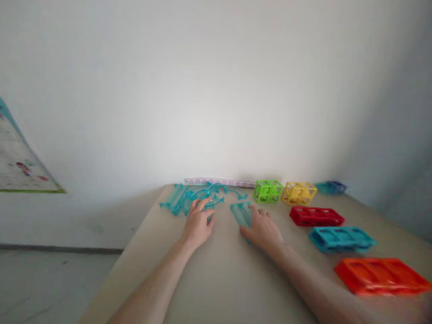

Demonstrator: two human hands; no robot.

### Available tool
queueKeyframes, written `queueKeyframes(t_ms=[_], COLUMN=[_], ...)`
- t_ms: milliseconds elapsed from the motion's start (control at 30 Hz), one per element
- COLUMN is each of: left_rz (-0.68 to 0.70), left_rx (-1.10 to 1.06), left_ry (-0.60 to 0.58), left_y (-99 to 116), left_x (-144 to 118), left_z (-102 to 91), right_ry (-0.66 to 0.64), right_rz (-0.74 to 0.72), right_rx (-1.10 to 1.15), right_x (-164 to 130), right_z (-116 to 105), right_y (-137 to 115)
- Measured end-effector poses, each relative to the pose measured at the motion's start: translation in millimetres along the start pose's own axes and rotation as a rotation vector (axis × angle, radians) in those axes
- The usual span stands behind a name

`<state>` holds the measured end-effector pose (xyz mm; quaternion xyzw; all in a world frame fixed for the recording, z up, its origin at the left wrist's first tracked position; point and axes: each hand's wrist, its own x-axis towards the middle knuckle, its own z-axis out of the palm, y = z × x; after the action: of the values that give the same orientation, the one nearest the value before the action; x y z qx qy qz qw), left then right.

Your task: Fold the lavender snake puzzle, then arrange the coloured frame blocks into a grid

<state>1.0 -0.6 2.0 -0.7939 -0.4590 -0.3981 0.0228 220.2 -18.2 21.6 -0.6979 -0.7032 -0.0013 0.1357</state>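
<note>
My right hand (265,228) has its thumb and fingers around the near edge of a straight, ribbed, translucent teal plastic track piece (240,214), which lies on the table. My left hand (199,223) is held over the near side of a pile of teal plastic pieces (194,193), thumb and fingers apart. Its fingertips overlap the pile's edge; I cannot tell whether they touch it. Curved pieces show in the pile, with a straight ribbed piece (176,196) at its left end.
Along the right of the table (209,279) stand open-frame plastic blocks: green (268,192), yellow (299,193), red (316,217), blue (341,239) and orange (381,276). A dark blue one (335,187) sits at the back corner. A pale patterned strip (219,182) runs along the wall.
</note>
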Motion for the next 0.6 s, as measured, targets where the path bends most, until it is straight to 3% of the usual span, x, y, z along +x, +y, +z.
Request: queueKeyframes(t_ms=[100,200,300,467,600], left_rz=[-0.022,-0.004,0.069,0.046,-0.042], left_rx=[-0.121,-0.215,-0.167,-0.169,-0.410], left_ry=[-0.047,-0.223,-0.355,-0.408,-0.412], left_y=[6.1,14.5,22.8,28.4,30.1], left_x=[0.8,-3.8,-9.1,-11.1,-9.5], left_z=[-1.9,-1.3,1.2,2.3,-2.8], right_ry=[0.008,0.018,0.021,0.070,0.071], right_rz=[0.009,0.007,-0.026,0.020,0.195], right_rx=[0.026,0.065,0.137,0.425,0.785], right_x=[-2.3,-5.5,-9.6,-10.5,-0.6], right_z=[-0.7,0.4,4.2,11.7,16.6], right_y=[-2.2,-5.8,-11.1,-15.5,-7.0])
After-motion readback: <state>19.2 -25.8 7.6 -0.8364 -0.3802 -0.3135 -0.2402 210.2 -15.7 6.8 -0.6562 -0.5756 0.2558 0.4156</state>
